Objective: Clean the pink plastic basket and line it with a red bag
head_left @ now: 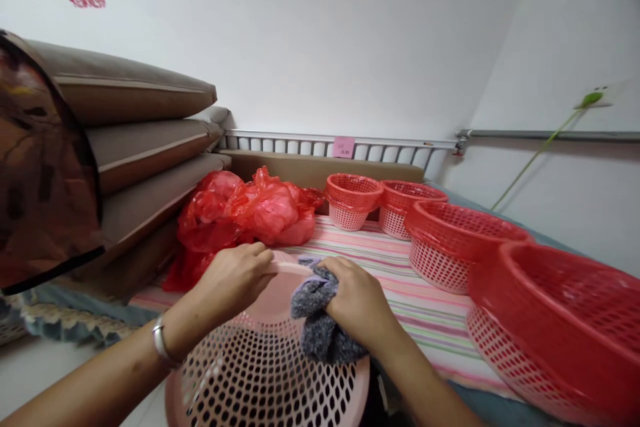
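Note:
A pink perforated plastic basket (270, 360) is tilted in front of me, its holes facing up toward the camera. My left hand (243, 273), with a silver bangle at the wrist, has its fingers closed over the basket's far rim. My right hand (357, 300) is wrapped round a bunched grey cloth (325, 317) with a lilac edge. That cloth lies against the rim and inner wall on the right side of the basket. Part of the cloth is hidden under my right fingers.
Several baskets lined with red plastic bags (460, 233) stand in a row along the right of the striped sheet (425, 320). Crumpled red bags (265, 207) lie behind my left hand. Stacked cushions (150, 140) rise at left, and a radiator (285, 145) runs along the wall.

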The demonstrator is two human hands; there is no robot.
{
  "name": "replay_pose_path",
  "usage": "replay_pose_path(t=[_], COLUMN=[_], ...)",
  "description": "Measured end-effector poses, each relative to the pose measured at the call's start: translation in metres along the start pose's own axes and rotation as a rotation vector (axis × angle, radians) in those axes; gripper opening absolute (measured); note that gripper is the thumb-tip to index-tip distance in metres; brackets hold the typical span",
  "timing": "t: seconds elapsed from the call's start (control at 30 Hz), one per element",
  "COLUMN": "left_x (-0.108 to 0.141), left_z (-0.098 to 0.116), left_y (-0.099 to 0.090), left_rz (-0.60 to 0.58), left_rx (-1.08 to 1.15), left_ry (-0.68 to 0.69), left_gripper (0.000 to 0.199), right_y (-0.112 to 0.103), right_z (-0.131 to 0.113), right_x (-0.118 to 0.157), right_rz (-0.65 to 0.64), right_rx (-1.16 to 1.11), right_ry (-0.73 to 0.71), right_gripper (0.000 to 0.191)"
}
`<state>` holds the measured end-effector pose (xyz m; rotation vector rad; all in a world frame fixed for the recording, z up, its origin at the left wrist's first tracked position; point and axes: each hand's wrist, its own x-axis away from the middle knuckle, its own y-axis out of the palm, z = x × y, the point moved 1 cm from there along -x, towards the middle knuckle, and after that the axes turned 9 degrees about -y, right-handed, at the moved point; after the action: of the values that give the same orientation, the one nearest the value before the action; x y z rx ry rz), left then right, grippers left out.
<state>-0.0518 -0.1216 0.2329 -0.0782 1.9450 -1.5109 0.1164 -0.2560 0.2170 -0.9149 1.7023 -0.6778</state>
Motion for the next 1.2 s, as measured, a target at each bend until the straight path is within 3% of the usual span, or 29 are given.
replay_pose_path(t=[0.1,0.23,0.37,0.47,0.6,0.73,0.87,1.03,1.2], left_x=[-0.017,-0.04,-0.049,-0.047,-0.033,-0.014,-0.009,-0.028,-0.038], left_z=[0.008,-0.003,-0.018,-0.025,-0.037,-0.054,-0.055,-0.027,-0.016], left_y=[0.007,0.026,0.03,0.029,0.034,0.031,0.016,0.012,0.033], left_rz=[-0.02,-0.112,-0.139,-0.136,-0.105,-0.068,-0.107,-0.205,-0.207], left_rx=[0.081,0.205,0.247,0.272,0.293,0.307,0.316,0.36,0.377], left_ry=[0.126,0.035,-0.017,-0.082,-0.199,-0.315,-0.281,-0.094,-0.082], left_gripper=[0.022,0.018,0.013,0.013,0.016,0.021,0.023,0.013,0.013], right_y=[0.008,0.023,0.024,0.029,0.056,0.08,0.054,0.008,0.02], right_z=[-0.009,-0.003,0.003,0.011,0.036,0.055,0.04,0.014,0.018], right_x=[-0.013,-0.025,-0.026,-0.01,0.034,0.063,0.042,-0.006,-0.009], right_rz=[-0.039,0.021,0.074,0.106,0.14,0.154,0.093,0.005,0.053], right_rx=[0.086,0.141,0.091,0.007,-0.198,-0.438,-0.386,-0.083,0.026], right_ry=[-0.036,0.031,0.145,0.28,0.421,0.457,0.348,0.138,0.172], right_gripper=[0.027,0.013,0.012,0.015,0.023,0.027,0.018,0.016,0.023])
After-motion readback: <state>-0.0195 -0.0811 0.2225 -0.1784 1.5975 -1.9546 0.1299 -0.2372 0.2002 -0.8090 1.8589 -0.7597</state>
